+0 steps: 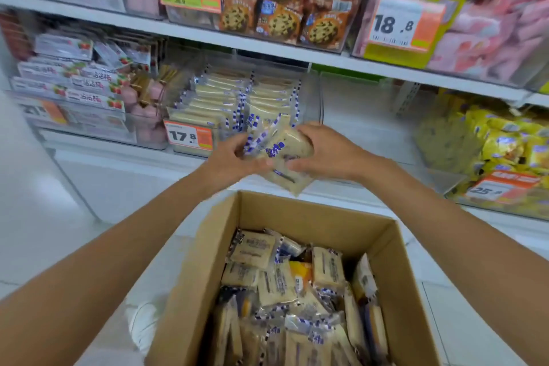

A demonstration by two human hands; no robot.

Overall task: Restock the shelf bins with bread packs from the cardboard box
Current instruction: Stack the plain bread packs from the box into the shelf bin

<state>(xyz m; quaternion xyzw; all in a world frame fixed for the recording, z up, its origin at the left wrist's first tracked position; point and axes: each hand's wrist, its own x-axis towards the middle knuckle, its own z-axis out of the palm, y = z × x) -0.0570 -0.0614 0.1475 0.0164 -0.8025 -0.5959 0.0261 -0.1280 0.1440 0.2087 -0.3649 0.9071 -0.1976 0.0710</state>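
Observation:
Both hands hold a bunch of bread packs (279,147), pale slices in clear wrappers with blue-and-white edges, in front of the shelf. My left hand (234,159) grips the bunch from the left, my right hand (320,151) from the right. One pack (288,180) hangs down below them. Right behind stands the clear shelf bin (315,98), partly filled with rows of the same packs (225,98) and tagged 17.8. Below my arms the open cardboard box (297,208) holds several more bread packs (297,291).
Clear bins flank the target bin: strawberry-labelled packs (68,80) at left, yellow packs (505,140) at right. The shelf above carries cookie packs (279,3) and pink packs (490,24). White floor tiles surround the box; a white shoe (142,327) shows beside it.

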